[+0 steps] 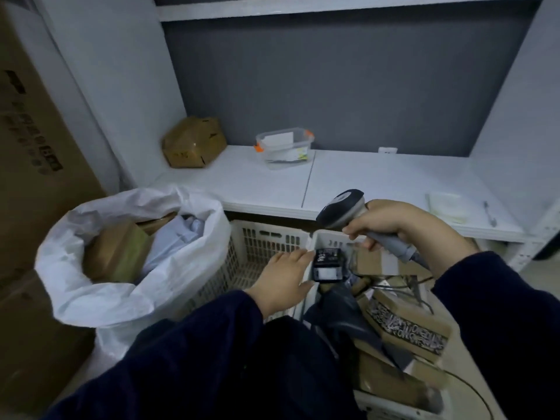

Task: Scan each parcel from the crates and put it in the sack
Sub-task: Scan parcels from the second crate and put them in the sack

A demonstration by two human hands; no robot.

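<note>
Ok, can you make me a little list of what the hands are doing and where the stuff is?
left hand: holds a small black parcel by its edge, above the crates
right hand: grips the scanner, head aimed down toward the parcel
sack: white, open, on the left, parcels inside
right crate: holds brown boxes
counter: clear tub, crumpled box

2 crates (266, 237), 1 sack (121, 301), 1 scanner (342, 207), 1 clear tub (285, 145) and perhaps 10 parcels (409, 325), several blurred.

Dim, soft light; blurred, warped edges.
</note>
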